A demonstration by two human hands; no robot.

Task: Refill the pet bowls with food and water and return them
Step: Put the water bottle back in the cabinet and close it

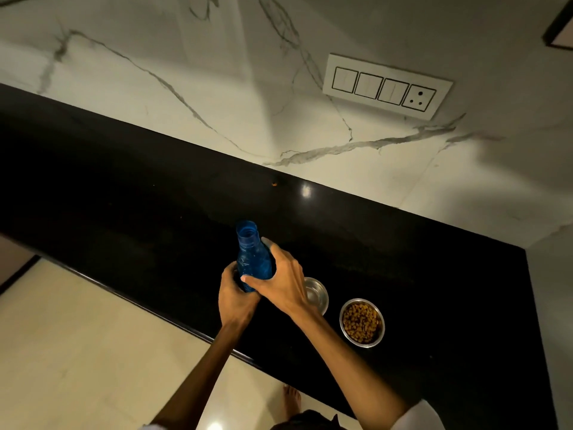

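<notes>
A blue plastic bottle [252,259] with its mouth uncapped stands upright over the black counter [124,181]. My left hand [235,301] grips its lower body, and my right hand [283,274] wraps round its middle. Just right of my hands sits a steel bowl [317,293], partly hidden by my right wrist; its contents are unclear. Further right stands a second steel bowl [362,322] filled with brown kibble.
A marble wall with a switch panel [386,86] runs behind the counter. The counter's front edge runs diagonally, with cream floor tiles [77,352] below it. A small orange crumb [274,183] lies near the wall. My bare foot [291,401] shows on the floor.
</notes>
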